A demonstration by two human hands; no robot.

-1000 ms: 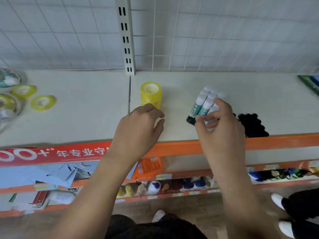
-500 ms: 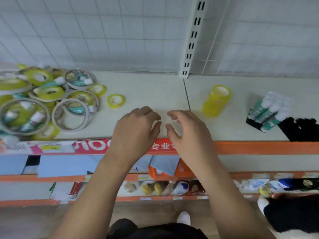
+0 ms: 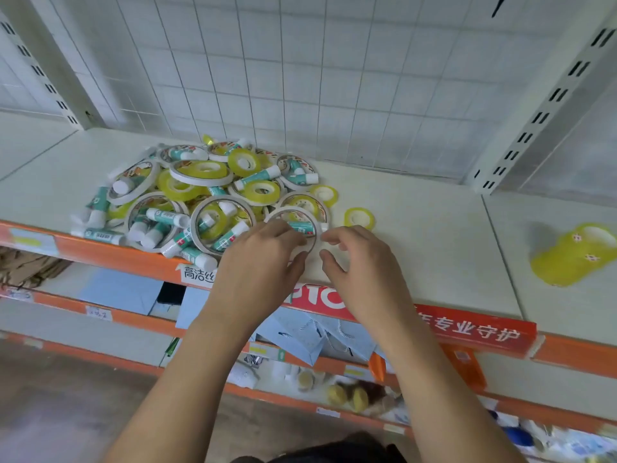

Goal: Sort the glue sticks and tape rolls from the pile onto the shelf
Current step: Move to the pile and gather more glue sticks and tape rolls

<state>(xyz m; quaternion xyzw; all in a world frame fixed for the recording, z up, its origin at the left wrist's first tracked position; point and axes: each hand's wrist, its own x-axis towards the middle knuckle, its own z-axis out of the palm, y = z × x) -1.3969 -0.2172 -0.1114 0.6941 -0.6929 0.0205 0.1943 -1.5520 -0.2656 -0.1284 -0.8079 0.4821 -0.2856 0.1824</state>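
A pile (image 3: pixel 200 198) of white and yellow tape rolls mixed with green-and-white glue sticks lies on the left of the cream shelf (image 3: pixel 434 235). At its right edge lies a large white tape ring (image 3: pixel 289 212) with a glue stick inside it. My left hand (image 3: pixel 263 265) rests on the ring's near rim, with the rim between fingers and thumb. My right hand (image 3: pixel 360 262) hovers just right of the ring, fingers curled apart and empty. Two small yellow rolls (image 3: pixel 359 218) lie loose beside the pile. A stack of yellow tape rolls (image 3: pixel 574 253) stands far right.
A wire grid wall (image 3: pixel 300 78) backs the shelf, and a slotted upright post (image 3: pixel 547 105) rises at the right. The front edge is orange with a red label strip (image 3: pixel 467 329). Lower shelves hold blue paper bags (image 3: pixel 300 335) and small bottles.
The view swung left and the pile came into the middle. Both hands moved from the bare shelf to the white ring at the pile's right edge. The sorted glue sticks left the view.
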